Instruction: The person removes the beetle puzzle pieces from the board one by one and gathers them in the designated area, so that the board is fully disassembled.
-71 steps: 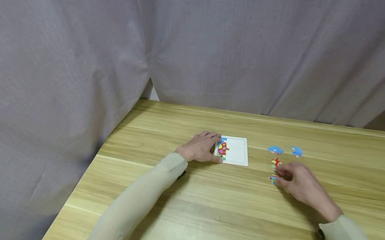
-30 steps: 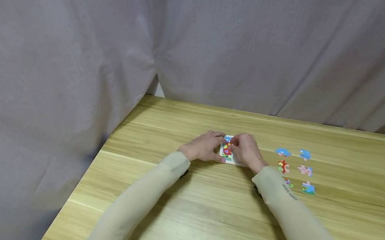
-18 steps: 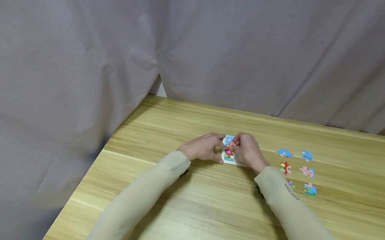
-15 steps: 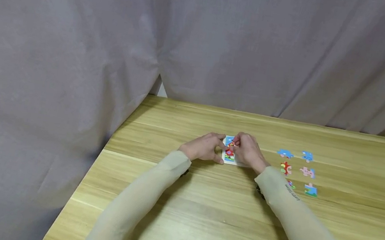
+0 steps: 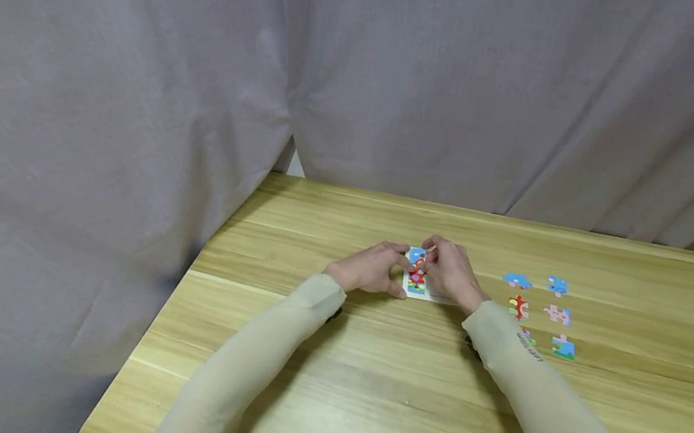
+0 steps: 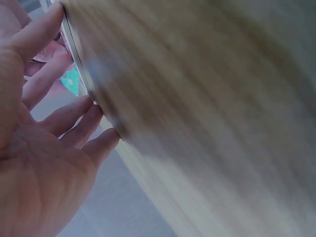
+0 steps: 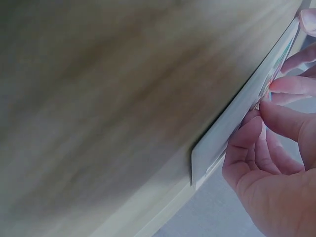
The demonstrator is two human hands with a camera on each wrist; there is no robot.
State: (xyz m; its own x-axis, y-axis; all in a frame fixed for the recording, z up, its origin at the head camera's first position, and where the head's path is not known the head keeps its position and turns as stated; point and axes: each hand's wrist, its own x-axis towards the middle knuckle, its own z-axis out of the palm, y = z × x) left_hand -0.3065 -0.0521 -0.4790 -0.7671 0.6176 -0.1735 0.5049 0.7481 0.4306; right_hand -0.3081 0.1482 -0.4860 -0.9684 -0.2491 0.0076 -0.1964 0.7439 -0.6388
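A small white puzzle tray point(image 5: 441, 299) lies on the table, with brightly coloured jigsaw pieces point(image 5: 416, 278) fitted along its left side. My left hand point(image 5: 371, 268) rests at the tray's left side, thumb at the near corner. Its index finger point(image 6: 47, 79) reaches over the tray and touches the pieces, while other fingertips touch the tray's edge. My right hand point(image 5: 451, 272) is over the tray, covering much of its right part. In the right wrist view, its thumb and index finger point(image 7: 247, 133) pinch a small puzzle piece, mostly hidden by the fingers.
Several loose pieces lie right of the tray, among them a blue one point(image 5: 517, 280), a red one point(image 5: 518, 306), a pink one point(image 5: 557, 315) and a blue-green one point(image 5: 564, 347). My right sleeve point(image 5: 531, 379) partly covers another. A grey curtain point(image 5: 406, 91) hangs behind the wooden table point(image 5: 371, 415).
My right hand has moved left from the loose pieces to the tray, carrying a piece. My left index finger has shifted from the tray's edge onto the fitted pieces. The view has drifted slightly.
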